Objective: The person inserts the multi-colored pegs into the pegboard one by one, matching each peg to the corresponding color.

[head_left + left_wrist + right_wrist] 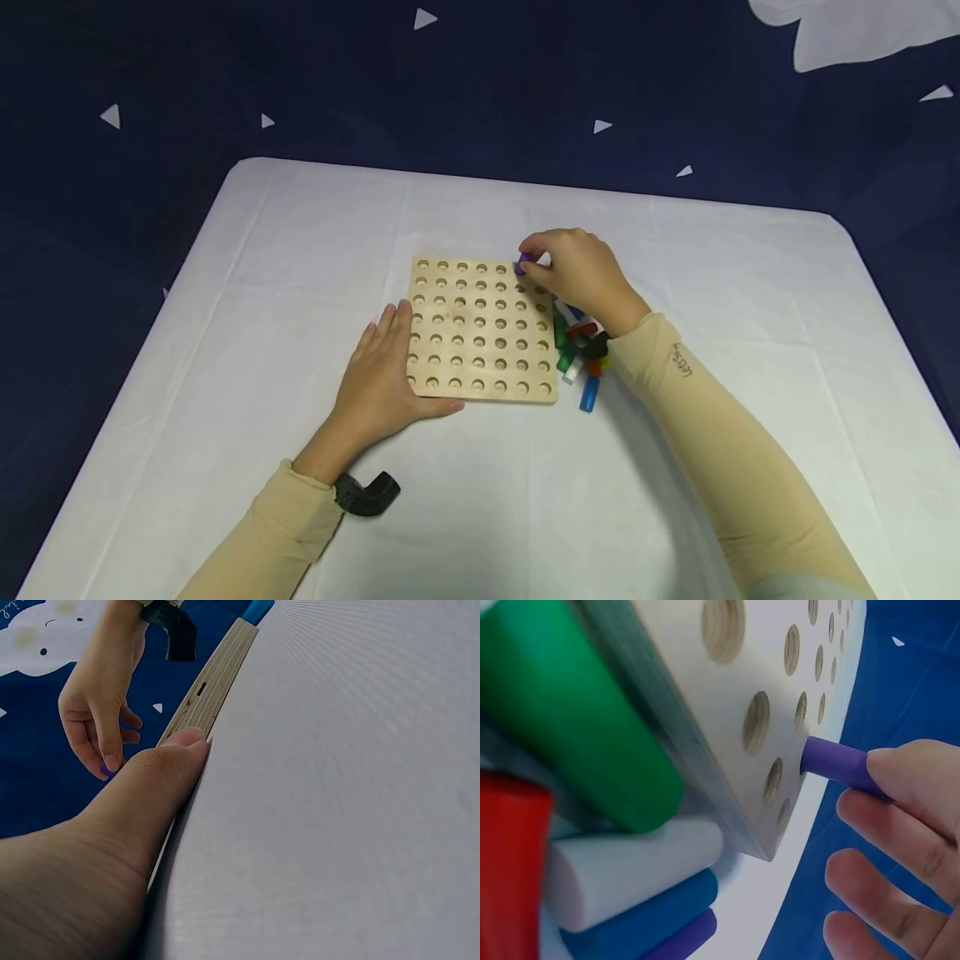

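A square wooden pegboard (468,333) with rows of round holes lies flat on the table. My left hand (378,383) rests against its left side with straight fingers, the thumb (176,750) along the near edge. Between thumb and index finger, my right hand (581,262) pinches a purple peg (836,761) over the far row, near the far right corner. The peg's lower end meets a hole there; how deep it sits I cannot tell. Beside the board's right edge is a pile of pegs, among them a green peg (577,712) and a red peg (510,862).
A blue peg (589,394) lies at the near end of the pile. White cloth covers the table (300,250). Beyond the far edge hangs a dark blue cloth (487,92) with white shapes. A black band (367,493) sits on the left wrist.
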The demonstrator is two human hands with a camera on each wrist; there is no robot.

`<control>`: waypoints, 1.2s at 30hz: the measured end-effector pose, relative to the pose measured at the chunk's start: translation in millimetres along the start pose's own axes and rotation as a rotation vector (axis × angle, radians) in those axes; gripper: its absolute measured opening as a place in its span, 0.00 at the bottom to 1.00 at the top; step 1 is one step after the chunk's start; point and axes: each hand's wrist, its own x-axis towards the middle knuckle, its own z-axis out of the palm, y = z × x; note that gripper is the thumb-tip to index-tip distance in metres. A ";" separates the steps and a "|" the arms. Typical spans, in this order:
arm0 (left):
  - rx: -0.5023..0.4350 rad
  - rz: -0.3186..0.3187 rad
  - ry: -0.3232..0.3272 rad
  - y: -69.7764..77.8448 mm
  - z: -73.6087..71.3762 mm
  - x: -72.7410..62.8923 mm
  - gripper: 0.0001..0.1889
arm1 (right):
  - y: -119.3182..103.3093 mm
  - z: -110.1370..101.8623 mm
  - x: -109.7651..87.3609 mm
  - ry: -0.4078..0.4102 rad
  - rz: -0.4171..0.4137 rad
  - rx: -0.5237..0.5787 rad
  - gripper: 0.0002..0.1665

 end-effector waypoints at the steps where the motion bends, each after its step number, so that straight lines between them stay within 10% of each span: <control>1: 0.001 0.001 0.000 0.0 -0.1 -0.2 0.79 | -0.6 -0.6 -0.2 -0.002 0.001 -0.003 0.14; 13: -0.004 0.012 -0.002 0.4 -1.7 -1.1 0.79 | -2.0 -4.6 -1.6 -0.109 0.078 0.004 0.21; 24: -0.006 0.004 0.004 0.6 -0.8 -3.7 0.80 | 44.2 -22.9 -34.2 -0.217 0.216 0.103 0.22; 36: -0.022 -0.004 0.006 -2.4 -5.7 -7.5 0.80 | 44.1 -12.4 -48.5 -0.234 0.114 0.089 0.15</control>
